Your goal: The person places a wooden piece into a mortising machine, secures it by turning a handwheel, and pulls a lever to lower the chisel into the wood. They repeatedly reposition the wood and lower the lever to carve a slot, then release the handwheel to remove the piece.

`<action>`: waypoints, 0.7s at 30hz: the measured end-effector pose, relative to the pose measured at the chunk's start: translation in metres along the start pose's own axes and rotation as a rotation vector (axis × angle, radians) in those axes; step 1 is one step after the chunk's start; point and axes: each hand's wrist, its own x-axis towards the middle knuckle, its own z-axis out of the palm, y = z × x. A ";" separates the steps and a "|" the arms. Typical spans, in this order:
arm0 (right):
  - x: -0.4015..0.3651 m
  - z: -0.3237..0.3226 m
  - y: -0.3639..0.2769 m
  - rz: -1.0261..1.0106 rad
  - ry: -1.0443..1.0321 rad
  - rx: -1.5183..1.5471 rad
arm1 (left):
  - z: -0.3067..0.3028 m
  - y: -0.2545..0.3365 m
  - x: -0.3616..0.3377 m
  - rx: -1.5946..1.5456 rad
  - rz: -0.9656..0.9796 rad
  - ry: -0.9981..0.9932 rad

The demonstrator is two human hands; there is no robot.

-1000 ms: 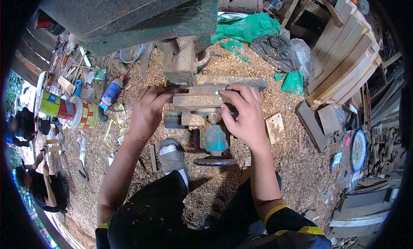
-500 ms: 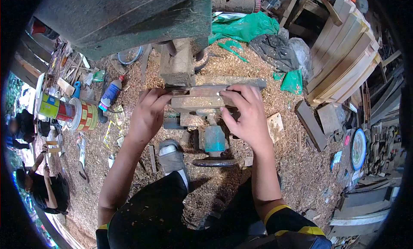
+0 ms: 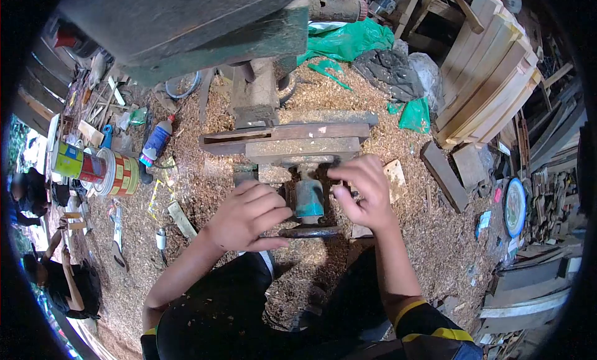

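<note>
So, both hands down at the handwheel [image 3: 314,232] under the machine table.

The dark handwheel lies flat just below the fingers of the left hand [image 3: 249,215]. That hand's thumb runs up against the wheel's left rim and the fingers curl in above it, but I can't tell if it's actually clamped on. The teal column [image 3: 309,198] rises from the wheel, right between the two hands. The right hand [image 3: 365,192] sits just to the column's other side with its fingertips bunched together. I can't make out whether they pinch anything. Above both hands a stack of wooden boards [image 3: 292,139] rests on the machine. Further out past the left hand are paint tins [image 3: 99,167] and a spray bottle [image 3: 155,141]. Sawdust [image 3: 429,235] covers the floor, and there are stacked planks [image 3: 491,67] well beyond the right hand.
</note>
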 end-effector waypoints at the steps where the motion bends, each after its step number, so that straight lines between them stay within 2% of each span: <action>1: -0.006 -0.006 -0.003 0.011 -0.149 0.106 | 0.004 0.003 0.000 0.008 0.018 -0.013; 3: -0.010 -0.021 -0.008 0.045 -0.437 0.235 | 0.008 0.008 0.001 -0.013 0.028 -0.029; 4: -0.008 -0.025 -0.012 0.045 -0.434 0.229 | 0.009 0.010 0.001 -0.012 0.034 -0.028; 7: -0.010 -0.030 -0.022 0.177 -0.639 0.343 | 0.012 0.012 -0.004 -0.037 0.054 -0.052; 10: -0.017 -0.036 -0.021 0.187 -0.744 0.294 | 0.022 0.014 -0.012 -0.054 0.037 0.004; 14: -0.013 -0.038 -0.030 0.218 -0.772 0.313 | 0.058 0.002 -0.051 -0.045 -0.025 0.076; 16: -0.004 -0.028 -0.044 0.025 -0.586 0.267 | 0.065 0.003 -0.060 -0.028 -0.059 0.074; 18: -0.001 -0.025 -0.045 -0.005 -0.559 0.301 | 0.064 0.004 -0.062 -0.014 -0.088 0.018; 21: -0.001 -0.034 -0.027 0.125 -0.717 0.423 | 0.059 0.012 -0.053 -0.129 -0.135 0.091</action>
